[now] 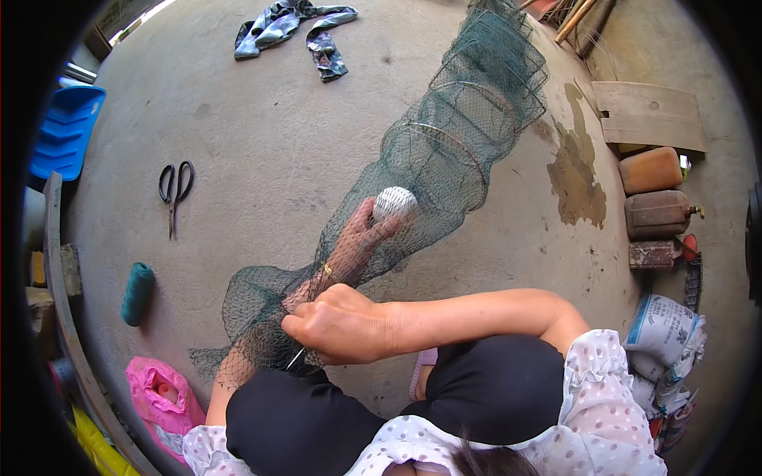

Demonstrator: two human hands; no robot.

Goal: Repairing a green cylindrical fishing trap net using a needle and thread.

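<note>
mending a long dark green collapsible mesh fish trap with wire hoops [444,151] on a grey concrete floor [262,127].

the trap, taken as landmark, runs from the lap to the far upper right; its far hooped part looks whole, while the slack near end is under work, so the job seems part done, how far cannot be told. the left hand [357,238] is thrust inside the near netting, fingers curled round a white ball of twine [394,202]. the right hand [337,324] lies on the near end, fingers pressed together, pinching a thin needle-like tool [295,358]. left of the trap: black scissors [175,190], a teal thread spool [137,293].
</note>
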